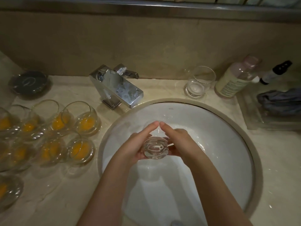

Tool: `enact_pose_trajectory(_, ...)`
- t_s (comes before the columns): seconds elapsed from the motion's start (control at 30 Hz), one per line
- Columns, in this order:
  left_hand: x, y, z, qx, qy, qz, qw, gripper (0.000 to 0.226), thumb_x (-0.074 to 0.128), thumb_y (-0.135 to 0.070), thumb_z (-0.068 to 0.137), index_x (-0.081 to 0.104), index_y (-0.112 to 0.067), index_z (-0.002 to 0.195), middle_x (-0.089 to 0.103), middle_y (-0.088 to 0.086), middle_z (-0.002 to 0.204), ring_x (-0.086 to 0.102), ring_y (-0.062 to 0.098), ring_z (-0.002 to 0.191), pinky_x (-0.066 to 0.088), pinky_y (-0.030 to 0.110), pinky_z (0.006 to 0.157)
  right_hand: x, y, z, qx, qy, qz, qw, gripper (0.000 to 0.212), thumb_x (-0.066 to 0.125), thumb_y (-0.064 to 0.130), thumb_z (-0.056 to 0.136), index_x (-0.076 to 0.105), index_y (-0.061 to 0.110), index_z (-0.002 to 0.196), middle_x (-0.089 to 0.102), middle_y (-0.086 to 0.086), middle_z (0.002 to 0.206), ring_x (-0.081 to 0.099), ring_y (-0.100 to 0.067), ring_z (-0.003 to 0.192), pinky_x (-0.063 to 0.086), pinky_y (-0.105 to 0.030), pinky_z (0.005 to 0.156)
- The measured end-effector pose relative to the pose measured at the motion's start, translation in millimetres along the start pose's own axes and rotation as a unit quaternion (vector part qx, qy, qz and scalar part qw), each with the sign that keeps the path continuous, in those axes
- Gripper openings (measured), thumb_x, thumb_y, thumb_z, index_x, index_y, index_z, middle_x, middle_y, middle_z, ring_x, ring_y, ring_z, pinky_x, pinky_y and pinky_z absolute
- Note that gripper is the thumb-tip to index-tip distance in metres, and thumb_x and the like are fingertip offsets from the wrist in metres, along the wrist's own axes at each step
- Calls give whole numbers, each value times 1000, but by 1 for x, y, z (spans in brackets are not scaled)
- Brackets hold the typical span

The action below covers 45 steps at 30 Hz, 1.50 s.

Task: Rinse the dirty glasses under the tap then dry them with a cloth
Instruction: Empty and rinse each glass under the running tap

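The clear round tumbler glass (154, 148) lies tilted between left hand (138, 146) and right hand (180, 144), both cupping it, base toward the camera, mouth toward the chrome tap (116, 88).

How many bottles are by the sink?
2. A big pink-capped bottle stands at the back right of the counter; a small dark-topped bottle stands just right of it. Others may be hidden past the edge.
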State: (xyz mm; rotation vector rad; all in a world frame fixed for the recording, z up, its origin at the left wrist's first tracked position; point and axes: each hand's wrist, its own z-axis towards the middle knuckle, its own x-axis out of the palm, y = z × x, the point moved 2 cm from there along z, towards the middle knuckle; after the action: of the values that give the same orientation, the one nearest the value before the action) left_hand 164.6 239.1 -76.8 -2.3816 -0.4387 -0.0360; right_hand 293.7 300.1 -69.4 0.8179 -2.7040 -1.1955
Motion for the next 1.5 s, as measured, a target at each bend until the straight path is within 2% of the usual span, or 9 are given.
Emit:
enact_pose_trajectory(0.17,14,-1,-1,-9,22,-7,1000,63,68,-60,75,70,-7,110,76,13,99,73,26,94,57,43,90,-12,-2,3,24,16,-4,1000,61,63,59,83,63,6,113,69,-17,103,73,-25,76,57,-26,60)
enact_pose_trajectory(0.37,26,-10,9,133,-81,-73,985,82,92,-37,46,60,-15,119,75,1,89,74,15,81,55,32,74,-26,3,2,-112,21,55,992,36,61,35,93,61,15,123,69,-8,112,68,-19,102,53,-35,92)
enact_pose_trajectory(0.5,33,-21,15,214,-82,-90,969,76,84,-22,51,58,-23,123,67,0,113,70,8,97,53,16,72,-38,10,4,-175,19,107,979,26,64,21,92,64,23,118,69,0,113,66,-9,102,50,-29,95)
enact_pose_trajectory(0.6,37,-30,19,265,-82,-71,958,75,85,-14,47,59,-29,115,65,-3,114,67,9,106,54,18,76,-51,18,7,-208,-52,150,965,23,68,13,88,65,18,110,69,3,102,65,-6,95,50,-28,95)
enact_pose_trajectory(0.73,38,-38,22,298,-93,-64,948,79,85,-11,44,56,-31,115,64,1,119,65,13,110,54,17,71,-72,32,23,-233,-231,139,934,40,73,18,85,54,18,120,60,8,107,59,-7,100,45,-21,87)
enact_pose_trajectory(0.87,37,-40,25,301,-96,-61,947,80,87,-13,42,56,-34,113,63,0,121,65,12,110,52,14,67,-85,48,51,-247,-301,62,919,71,79,26,79,41,13,138,49,-4,132,51,-18,116,42,-28,95)
enact_pose_trajectory(1.13,37,-47,30,312,-111,-47,942,77,85,-12,45,55,-36,112,62,1,123,66,13,110,53,16,70,-89,67,88,-272,-296,25,915,94,86,23,71,31,12,147,43,-6,146,44,-21,132,35,-36,111)
enact_pose_trajectory(1.37,34,-51,29,324,-122,-38,938,76,85,-12,46,55,-36,112,62,-2,121,66,10,108,53,15,71,-91,64,83,-278,-306,61,908,78,87,20,68,46,19,135,53,6,120,54,-15,114,42,-29,100)
enact_pose_trajectory(1.5,32,-48,24,322,-124,-24,938,76,85,-14,46,56,-37,111,63,-3,120,66,7,107,53,16,73,-91,51,67,-263,-310,76,911,77,89,20,65,49,21,131,56,5,120,56,-16,112,44,-37,102)
